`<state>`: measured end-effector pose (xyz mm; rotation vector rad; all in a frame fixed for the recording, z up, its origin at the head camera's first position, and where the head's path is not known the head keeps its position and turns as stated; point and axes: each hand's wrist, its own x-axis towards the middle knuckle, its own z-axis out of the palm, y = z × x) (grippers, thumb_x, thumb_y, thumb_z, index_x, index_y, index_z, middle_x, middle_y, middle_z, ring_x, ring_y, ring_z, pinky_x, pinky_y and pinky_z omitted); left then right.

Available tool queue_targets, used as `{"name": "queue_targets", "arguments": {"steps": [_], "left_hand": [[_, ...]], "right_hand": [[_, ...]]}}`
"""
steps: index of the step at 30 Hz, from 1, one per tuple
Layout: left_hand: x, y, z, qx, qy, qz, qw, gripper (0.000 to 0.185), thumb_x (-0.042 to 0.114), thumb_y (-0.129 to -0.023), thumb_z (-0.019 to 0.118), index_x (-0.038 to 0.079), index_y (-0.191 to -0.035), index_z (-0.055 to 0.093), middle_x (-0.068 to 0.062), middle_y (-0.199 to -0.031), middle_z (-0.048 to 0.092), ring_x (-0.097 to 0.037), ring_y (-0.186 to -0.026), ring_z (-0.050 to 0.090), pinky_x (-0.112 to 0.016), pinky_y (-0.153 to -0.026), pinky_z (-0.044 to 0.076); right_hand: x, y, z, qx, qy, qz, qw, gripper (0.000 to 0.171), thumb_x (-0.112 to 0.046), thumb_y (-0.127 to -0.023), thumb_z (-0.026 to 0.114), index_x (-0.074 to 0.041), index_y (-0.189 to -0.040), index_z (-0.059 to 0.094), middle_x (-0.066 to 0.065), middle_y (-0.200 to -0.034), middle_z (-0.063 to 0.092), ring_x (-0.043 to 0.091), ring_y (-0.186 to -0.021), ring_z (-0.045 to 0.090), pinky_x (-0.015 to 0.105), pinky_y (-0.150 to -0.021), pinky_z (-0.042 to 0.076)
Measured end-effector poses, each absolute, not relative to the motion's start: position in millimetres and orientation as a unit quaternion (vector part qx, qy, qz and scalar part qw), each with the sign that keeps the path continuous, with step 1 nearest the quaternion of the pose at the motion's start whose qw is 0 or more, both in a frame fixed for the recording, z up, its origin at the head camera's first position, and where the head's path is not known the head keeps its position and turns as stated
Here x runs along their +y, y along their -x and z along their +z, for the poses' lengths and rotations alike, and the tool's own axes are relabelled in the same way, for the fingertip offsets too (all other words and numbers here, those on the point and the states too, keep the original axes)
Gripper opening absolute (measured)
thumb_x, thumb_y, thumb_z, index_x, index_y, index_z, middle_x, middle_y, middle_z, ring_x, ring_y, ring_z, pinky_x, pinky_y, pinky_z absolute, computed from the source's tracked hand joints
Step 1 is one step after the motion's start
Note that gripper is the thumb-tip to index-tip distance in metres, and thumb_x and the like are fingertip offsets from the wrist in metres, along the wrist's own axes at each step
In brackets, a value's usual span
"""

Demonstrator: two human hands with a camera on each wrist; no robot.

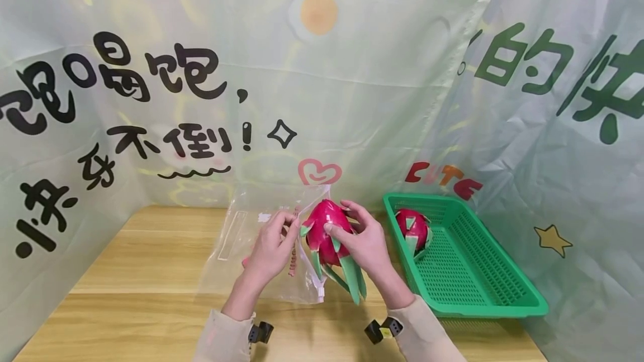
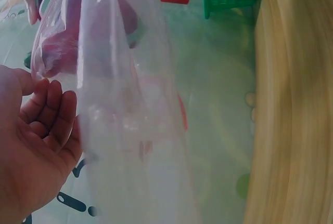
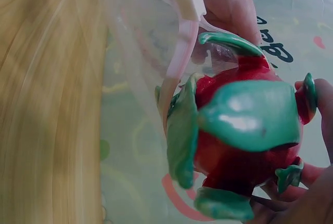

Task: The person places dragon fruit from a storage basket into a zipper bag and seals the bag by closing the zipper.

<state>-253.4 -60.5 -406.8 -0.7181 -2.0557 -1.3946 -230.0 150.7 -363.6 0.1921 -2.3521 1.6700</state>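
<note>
While left fingers (image 1: 285,222) pinch a clear bag (image 1: 236,250) at its edge, right fingers (image 1: 358,212), curved wide, grip a dragon fruit (image 1: 319,238)

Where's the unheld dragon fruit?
Head view, right of centre: the unheld dragon fruit is inside the green basket, near its far left corner, right of the right hand.

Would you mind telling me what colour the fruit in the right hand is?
The fruit is pinkish red with green scales, best seen in the head view.
</note>
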Motion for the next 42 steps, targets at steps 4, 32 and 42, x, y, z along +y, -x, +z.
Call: {"name": "queue_targets", "arguments": {"steps": [4, 32, 42], "left_hand": [[-61, 253, -406, -0.765, 0.269, -0.515, 0.278, 0.006, 0.008, -0.104, 0.062, 0.01, -0.099, 0.061, 0.003, -0.091, 0.059, -0.014, -0.084, 0.061, -0.028, -0.071, 0.054], [-43, 248, -409, -0.746, 0.265, -0.565, 0.233, 0.01, 0.009, -0.106, 0.06, 0.004, -0.098, 0.064, -0.011, -0.119, 0.055, -0.03, -0.116, 0.059, -0.038, -0.09, 0.06], [-43, 250, -409, -0.734, 0.224, -0.589, 0.252, 0.008, 0.006, -0.105, 0.061, 0.003, -0.098, 0.064, -0.012, -0.119, 0.062, -0.033, -0.12, 0.062, -0.031, -0.082, 0.061]], "right_hand": [[151, 233, -365, -0.815, -0.052, 0.561, 0.132, 0.067, -0.031, -0.084, 0.087, -0.019, -0.144, 0.059, 0.013, -0.137, 0.063, 0.037, -0.115, 0.067, 0.049, -0.081, 0.062], [145, 247, -384, -0.817, -0.032, 0.558, 0.141, 0.071, -0.035, -0.084, 0.087, -0.014, -0.144, 0.057, 0.015, -0.14, 0.06, 0.04, -0.113, 0.067, 0.049, -0.082, 0.062], [142, 241, -393, -0.813, -0.069, 0.565, 0.122, 0.09, -0.034, -0.08, 0.089, -0.017, -0.155, 0.042, 0.013, -0.148, 0.047, 0.038, -0.128, 0.051, 0.05, -0.089, 0.059]]}}
